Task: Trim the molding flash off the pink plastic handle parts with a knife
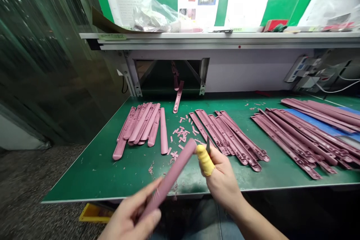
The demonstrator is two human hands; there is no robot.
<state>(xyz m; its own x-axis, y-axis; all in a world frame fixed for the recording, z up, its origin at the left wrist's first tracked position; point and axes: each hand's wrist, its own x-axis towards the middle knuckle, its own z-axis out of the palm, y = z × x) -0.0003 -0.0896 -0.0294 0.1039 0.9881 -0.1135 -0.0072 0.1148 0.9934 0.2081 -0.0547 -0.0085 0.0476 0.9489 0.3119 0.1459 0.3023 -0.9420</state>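
My left hand [135, 210] is closed round the lower end of a long, rounded pink plastic part [173, 170], which slants up to the right above the table's front edge. My right hand [221, 176] is closed on a small knife, whose dark blade [208, 145] points upward. A yellow wrap [205, 160] covers the thumb of that hand, and the thumb is right at the upper end of the part. The knife's handle is hidden in my fingers. Pink plastic scraps [181, 134] lie scattered on the green table beyond my hands.
Similar pink parts lie in a left pile [142, 125], a middle row [229, 137] and a right pile [300, 138]. One part [178, 97] rests before an opening under the white shelf [197, 36]. A power strip [296, 69] hangs at the back right. A yellow bin [94, 213] stands below.
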